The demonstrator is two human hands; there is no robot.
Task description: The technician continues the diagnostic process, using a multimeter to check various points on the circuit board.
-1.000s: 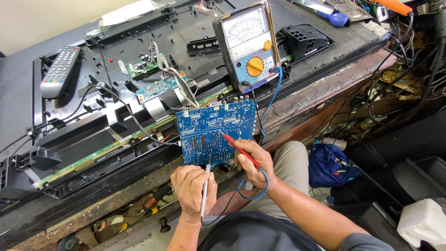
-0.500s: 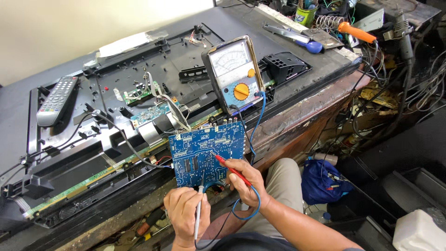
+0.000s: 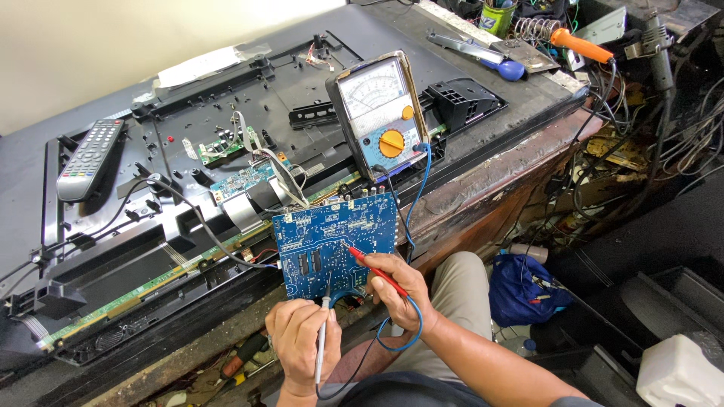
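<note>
You hold plastic probes on a glossy blue circuit board; the bench edge is rough, worn wood, the remote matt plastic.

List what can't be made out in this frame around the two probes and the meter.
Head view only:
- White probe tip on the blue circuit board: too small to see which contact it touches.
- Meter needle: too fine to read.
- Left hand wrist: cut off by the bottom edge.
- Right hand palm: hidden behind its fingers.

Multimeter and its blue lead block behind the circuit board; ribbon cables crowd left; right edge looks open.
</note>
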